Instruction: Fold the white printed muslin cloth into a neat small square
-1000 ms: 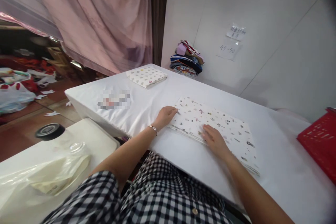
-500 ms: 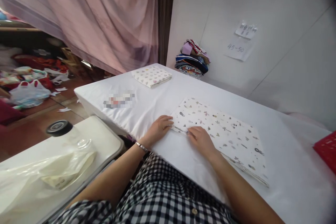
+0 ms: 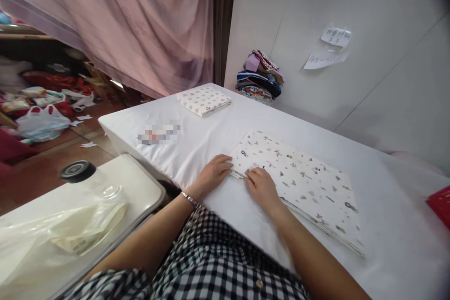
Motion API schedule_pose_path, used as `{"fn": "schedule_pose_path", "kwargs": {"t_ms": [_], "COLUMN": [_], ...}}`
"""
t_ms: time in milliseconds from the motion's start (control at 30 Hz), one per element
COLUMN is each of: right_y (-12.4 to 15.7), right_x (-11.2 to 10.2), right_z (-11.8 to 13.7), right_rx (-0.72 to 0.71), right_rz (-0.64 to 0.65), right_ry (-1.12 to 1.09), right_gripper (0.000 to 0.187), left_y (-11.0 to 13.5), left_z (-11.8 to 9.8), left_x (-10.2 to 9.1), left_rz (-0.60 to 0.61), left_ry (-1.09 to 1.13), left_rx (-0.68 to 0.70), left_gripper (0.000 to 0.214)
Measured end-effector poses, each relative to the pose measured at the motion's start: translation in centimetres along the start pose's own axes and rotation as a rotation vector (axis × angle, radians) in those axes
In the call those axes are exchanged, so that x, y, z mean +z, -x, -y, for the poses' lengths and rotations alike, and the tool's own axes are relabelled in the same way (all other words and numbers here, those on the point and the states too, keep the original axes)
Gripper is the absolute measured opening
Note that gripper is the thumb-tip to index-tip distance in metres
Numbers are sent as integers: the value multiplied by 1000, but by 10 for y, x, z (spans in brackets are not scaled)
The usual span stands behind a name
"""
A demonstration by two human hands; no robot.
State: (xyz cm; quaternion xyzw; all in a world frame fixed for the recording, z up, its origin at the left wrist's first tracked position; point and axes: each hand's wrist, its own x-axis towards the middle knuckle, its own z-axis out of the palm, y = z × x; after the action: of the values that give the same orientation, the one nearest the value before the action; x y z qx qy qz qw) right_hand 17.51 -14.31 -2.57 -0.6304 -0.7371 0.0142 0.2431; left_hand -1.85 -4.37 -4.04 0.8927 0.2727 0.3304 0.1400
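Note:
A folded white cloth (image 3: pixel 305 180) printed with small plants and animals lies on the white-covered table in front of me. At its near left corner rests my left hand (image 3: pixel 214 172), fingers stretched out and low, fingertips touching the edge. Just to the right, my right hand (image 3: pixel 263 189) is closed on the near edge, thumb and fingers pinching the layers; the fingertips partly hide the edge there. Between the two hands a short stretch of layered hem shows. A second folded patterned cloth (image 3: pixel 204 101) lies toward the far end, touched by neither hand.
A blurred-out item (image 3: pixel 159 132) lies on the table's left part. At left, a lower white surface (image 3: pixel 140 173) bears a black-lidded clear jar (image 3: pixel 78 171) and a plastic bag (image 3: pixel 87 225). Folded fabrics (image 3: pixel 258 77) are stacked by the wall. Something red (image 3: pixel 439 206) is at the right edge.
My right hand has slid a little left along the cloth's near edge, closer to my left hand. My left hand stays at the corner. The papers on the wall have shifted and curled.

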Motion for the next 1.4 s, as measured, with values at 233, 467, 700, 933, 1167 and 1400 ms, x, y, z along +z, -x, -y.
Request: {"fn": "schedule_pose_path", "kwargs": {"t_ms": [233, 467, 700, 933, 1167, 1400], "right_y": [-1, -1, 0, 2, 3, 4], "right_x": [3, 1, 7, 11, 8, 10], "right_z": [1, 3, -1, 1, 4, 4], "right_rx": [18, -3, 6, -19, -47, -34], "right_rz": [-22, -6, -54, -70, -37, -44], "right_ry": [-16, 23, 7, 44, 84, 68], "right_gripper": [22, 23, 25, 24, 21, 19], "left_y": [-1, -3, 2, 1, 0, 2], "left_z": [-4, -8, -5, -5, -5, -4], "left_x": [-3, -5, -3, -2, -2, -2], "left_rz": [11, 21, -3, 8, 25, 24], "left_ry": [2, -8, -35, -45, -59, -57], "left_rx": [-34, -48, 42, 44, 32, 52], "left_gripper": [22, 24, 23, 22, 26, 24]}}
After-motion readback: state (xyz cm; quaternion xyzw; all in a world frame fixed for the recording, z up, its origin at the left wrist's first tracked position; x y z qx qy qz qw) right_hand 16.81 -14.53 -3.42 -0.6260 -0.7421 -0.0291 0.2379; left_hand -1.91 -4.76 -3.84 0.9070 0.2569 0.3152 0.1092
